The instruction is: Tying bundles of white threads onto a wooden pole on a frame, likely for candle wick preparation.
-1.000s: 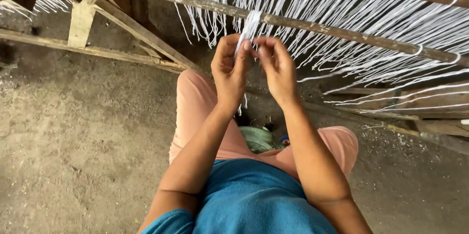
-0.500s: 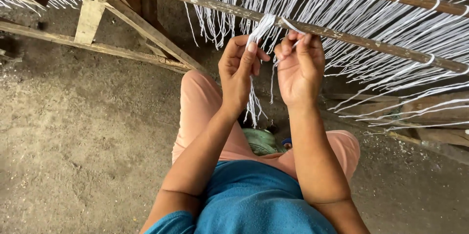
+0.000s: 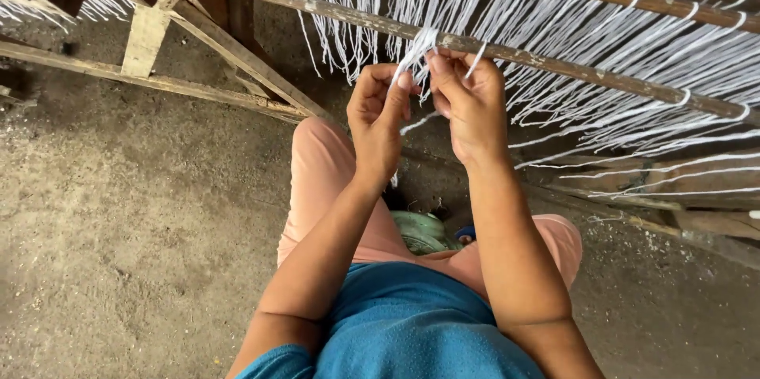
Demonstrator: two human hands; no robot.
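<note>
Because the thin white cotton strands point(image 3: 417, 45) loop over the weathered wooden bar point(image 3: 554, 62), the left hand point(image 3: 378, 122) and right hand point(image 3: 469, 106) pinch them taut against it.

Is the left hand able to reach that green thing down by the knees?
Probably yes. The left hand is up at the white strings on the pole, and nothing lies between it and the green thing, though it would have to let go first.

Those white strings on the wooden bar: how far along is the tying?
Done: white strings already hang looped along the wooden bar to the right. In hand: left hand and right hand pinch a strand bundle at the bar. Left: loose strands dangle further along.
</note>
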